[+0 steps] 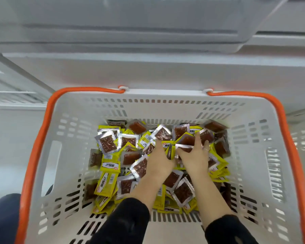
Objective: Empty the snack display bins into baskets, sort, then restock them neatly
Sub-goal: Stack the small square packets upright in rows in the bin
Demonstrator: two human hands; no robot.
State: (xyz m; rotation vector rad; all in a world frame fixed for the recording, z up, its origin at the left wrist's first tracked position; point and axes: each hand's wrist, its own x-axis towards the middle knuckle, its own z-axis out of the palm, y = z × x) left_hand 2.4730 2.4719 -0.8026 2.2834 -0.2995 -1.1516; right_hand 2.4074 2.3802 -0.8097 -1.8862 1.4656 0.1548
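Black sleeves (pixel 123 224) sit closest to us, and two bare arms reach from them down into the basket (pixel 253 120). It is white with holes in its walls and has orange handles (pixel 42 138) on the left and right.

Snack packets (pixel 111 166) cover the bottom of the basket in a messy pile. Some show a yellow side and some show a clear side with brown food in it. Lots lie flat and some are tipped over each other.

Both hands are in the far middle of the pile, close together. The left hand (pixel 159 161) lies on the packets with one finger pointing far and the others bent down around a yellow packet edge. It looks like it is holding a few packets, but I cannot tell how tight. The right hand (pixel 195 155) pinches a small bunch (pixel 185 143) with thumb and fingers curled around it, and one finger sticks up.

I think this is the sorting step. The snacks are already in the basket, and the hands seem to be gathering packets into a tidy bunch. Next, the bunch needs to be lined up the same way and lifted out without dropping any, since the packets look slippery.

Behind the basket are white shelves (pixel 148 71), a bit blurry.
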